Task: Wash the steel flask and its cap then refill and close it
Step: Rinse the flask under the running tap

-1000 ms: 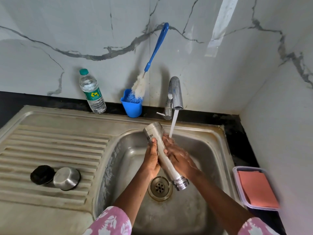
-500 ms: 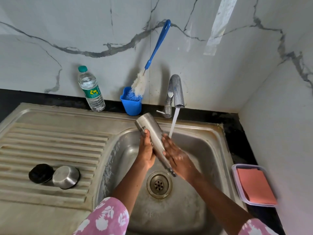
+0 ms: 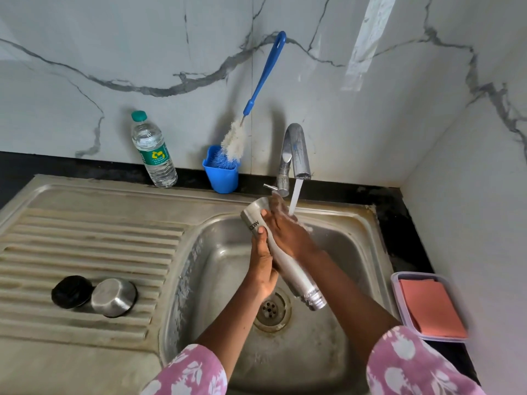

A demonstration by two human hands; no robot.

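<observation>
Right hand (image 3: 285, 235) slid up steel flask (image 3: 296, 277) toward base, fingers wrapped | left hand (image 3: 262, 266) fingers curled round body

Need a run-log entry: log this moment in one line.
washing flask | left hand: grips flask | right hand: wraps flask | tap: running | cap: on drainboard

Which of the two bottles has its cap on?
The plastic water bottle standing by the wall, green cap on. The steel flask, gripped by the left hand and right hand over the sink, has its threaded mouth open.
</observation>
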